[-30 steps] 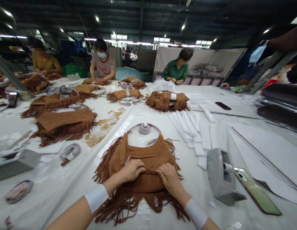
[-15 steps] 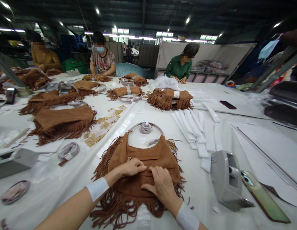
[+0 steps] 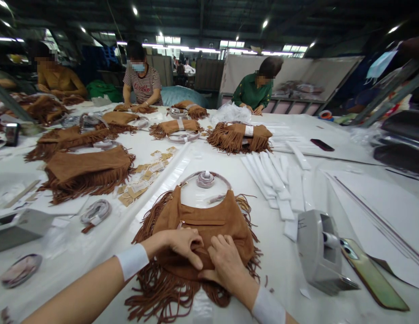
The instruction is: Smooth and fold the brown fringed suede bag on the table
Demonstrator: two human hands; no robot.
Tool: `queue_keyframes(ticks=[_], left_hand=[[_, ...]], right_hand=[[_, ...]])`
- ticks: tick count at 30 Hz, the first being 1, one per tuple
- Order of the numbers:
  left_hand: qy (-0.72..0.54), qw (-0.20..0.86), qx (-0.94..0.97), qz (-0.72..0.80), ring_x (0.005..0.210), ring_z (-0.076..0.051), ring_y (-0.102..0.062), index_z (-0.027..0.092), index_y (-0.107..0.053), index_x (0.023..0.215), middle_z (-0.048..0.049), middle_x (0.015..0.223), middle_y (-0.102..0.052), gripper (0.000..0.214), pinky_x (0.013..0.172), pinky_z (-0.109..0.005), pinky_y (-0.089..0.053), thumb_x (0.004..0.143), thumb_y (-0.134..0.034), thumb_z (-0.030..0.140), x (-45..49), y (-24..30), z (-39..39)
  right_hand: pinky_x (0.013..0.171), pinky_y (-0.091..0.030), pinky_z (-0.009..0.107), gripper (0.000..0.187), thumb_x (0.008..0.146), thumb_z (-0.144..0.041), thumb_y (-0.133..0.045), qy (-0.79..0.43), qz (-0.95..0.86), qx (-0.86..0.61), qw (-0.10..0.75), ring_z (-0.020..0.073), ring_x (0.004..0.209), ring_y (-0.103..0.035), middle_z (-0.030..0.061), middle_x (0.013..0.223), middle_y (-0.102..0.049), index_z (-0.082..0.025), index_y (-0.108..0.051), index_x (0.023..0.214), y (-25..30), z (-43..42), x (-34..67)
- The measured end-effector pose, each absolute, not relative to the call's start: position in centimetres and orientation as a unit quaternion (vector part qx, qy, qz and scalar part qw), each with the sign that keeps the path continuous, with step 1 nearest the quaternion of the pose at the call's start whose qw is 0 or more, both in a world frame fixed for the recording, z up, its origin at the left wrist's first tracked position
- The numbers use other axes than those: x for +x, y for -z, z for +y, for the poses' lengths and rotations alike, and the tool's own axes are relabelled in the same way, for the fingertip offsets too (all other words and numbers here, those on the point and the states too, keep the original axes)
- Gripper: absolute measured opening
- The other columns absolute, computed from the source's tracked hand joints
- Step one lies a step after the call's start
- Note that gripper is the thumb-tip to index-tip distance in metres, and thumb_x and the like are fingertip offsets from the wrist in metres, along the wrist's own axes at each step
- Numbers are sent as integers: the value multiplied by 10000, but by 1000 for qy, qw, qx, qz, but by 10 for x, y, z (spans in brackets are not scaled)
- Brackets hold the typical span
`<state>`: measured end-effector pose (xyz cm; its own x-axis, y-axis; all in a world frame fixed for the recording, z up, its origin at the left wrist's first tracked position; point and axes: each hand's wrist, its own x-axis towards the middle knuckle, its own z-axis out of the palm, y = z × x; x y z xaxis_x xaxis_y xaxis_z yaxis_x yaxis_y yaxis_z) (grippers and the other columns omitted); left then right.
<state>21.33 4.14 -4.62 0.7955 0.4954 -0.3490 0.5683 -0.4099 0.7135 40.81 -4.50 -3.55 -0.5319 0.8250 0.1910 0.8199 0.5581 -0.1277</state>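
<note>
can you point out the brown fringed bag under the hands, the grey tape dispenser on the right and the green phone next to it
Brown fringed bag (image 3: 207,215): head view, upper front panel
Grey tape dispenser (image 3: 310,252): head view, side wall
Green phone (image 3: 375,275): head view, middle of its back

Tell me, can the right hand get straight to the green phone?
Probably not straight across: the gray tape dispenser stands between the right hand, which is on the brown bag, and the green phone. Going over or around might work.

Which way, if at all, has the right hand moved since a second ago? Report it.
Yes: the right hand has moved leftward over the brown bag, away from the grey tape dispenser.
</note>
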Motion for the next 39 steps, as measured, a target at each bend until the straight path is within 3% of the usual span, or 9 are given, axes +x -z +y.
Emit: queue_keyframes(ticks=[2, 4, 8, 13, 19, 23, 29, 34, 39], left_hand=[[35, 410, 854, 317, 824, -207, -516, 194, -615, 913, -27, 907, -580, 469, 752, -297, -426, 605, -746, 522, 212, 41, 36], [8, 469, 823, 321, 752, -161, -487, 190, -586, 907, 4, 846, -554, 409, 705, -260, -418, 619, -747, 433, 208, 39, 36], [0, 604, 743, 289, 610, -98, -415, 152, -589, 825, 32, 698, -510, 375, 593, -203, -380, 786, -583, 524, 196, 43, 48], [-12, 559, 782, 276, 525, -82, -359, 126, -617, 766, 30, 592, -480, 555, 520, -190, -345, 906, -366, 600, 197, 59, 65], [-52, 494, 830, 253, 698, -124, -539, 134, -657, 851, -29, 814, -629, 412, 688, -213, -445, 927, -440, 475, 204, 74, 67], [-76, 449, 861, 228, 799, -145, -593, 152, -672, 940, -59, 914, -655, 324, 779, -233, -475, 947, -435, 372, 196, 81, 69], [-108, 381, 909, 129, 1037, -182, -582, 171, -620, 1113, -107, 1100, -638, 301, 948, -284, -455, 907, -404, 135, 178, 93, 74], [-109, 326, 937, 66, 1125, -210, -557, 188, -575, 1195, -134, 1202, -600, 367, 1003, -324, -425, 884, -411, 83, 169, 104, 78], [-107, 270, 954, 69, 1145, -235, -549, 168, -543, 1234, -155, 1259, -570, 400, 1011, -347, -421, 858, -443, 75, 169, 105, 78]], right_hand=[[733, -361, 373, 574, 529, -562, -850, 17, -853, -506, 124, 236, 808, -493, 47, 854, -583, -169, -630, 885, 37, -54, 399], [728, -371, 370, 590, 577, -479, -857, 24, -827, -542, 148, 242, 811, -490, 51, 870, -578, -167, -608, 1011, 39, -63, 391], [730, -383, 358, 458, 667, -386, -823, -8, -812, -550, 194, 233, 807, -486, 33, 873, -568, -198, -578, 1005, 43, -75, 382], [755, -406, 382, 477, 642, -436, -827, -12, -804, -570, 169, 246, 832, -499, 49, 896, -582, -182, -583, 964, 38, -74, 370], [768, -423, 424, 638, 566, -648, -784, -29, -790, -606, 84, 274, 840, -538, 93, 881, -611, -146, -598, 913, 40, -62, 354], [770, -412, 389, 577, 554, -661, -784, -67, -806, -585, 55, 254, 788, -572, 66, 776, -640, -172, -600, 800, 45, -57, 359], [680, -362, 307, 366, 686, -487, -787, -90, -881, -444, 135, 172, 687, -526, -14, 690, -605, -206, -553, 702, 54, -62, 391], [709, -358, 317, 151, 817, -307, -691, -58, -880, -426, 201, 177, 731, -492, -9, 757, -582, -222, -585, 883, 56, -79, 402], [773, -427, 375, 532, 667, -391, -814, -49, -864, -482, 135, 235, 860, -531, 47, 936, -593, -192, -553, 1085, 43, -77, 369]])
